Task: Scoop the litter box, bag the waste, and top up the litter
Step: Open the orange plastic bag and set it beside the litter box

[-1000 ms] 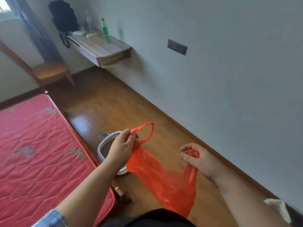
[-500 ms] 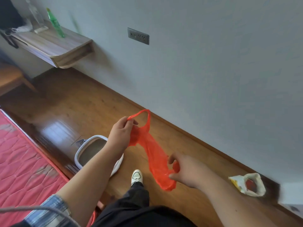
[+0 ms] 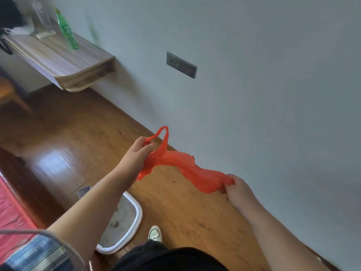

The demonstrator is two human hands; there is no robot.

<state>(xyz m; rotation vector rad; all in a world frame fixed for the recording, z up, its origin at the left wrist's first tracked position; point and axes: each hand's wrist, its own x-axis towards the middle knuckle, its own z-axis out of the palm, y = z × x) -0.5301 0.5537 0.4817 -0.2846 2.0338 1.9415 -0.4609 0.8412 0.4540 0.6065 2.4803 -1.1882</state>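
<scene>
Your left hand [image 3: 139,155] pinches a handle [image 3: 163,133]; your right hand [image 3: 237,189] now grips the bag [image 3: 187,169] at its bottom, pulling it taut. It's unopened; the box [image 3: 139,213] awaits scooping.

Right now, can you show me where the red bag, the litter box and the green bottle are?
red bag [image 3: 187,163], head view, on the middle of the stretched plastic.
litter box [image 3: 140,214], head view, on its white rim, right side.
green bottle [image 3: 66,30], head view, on the bottle's body.
</scene>
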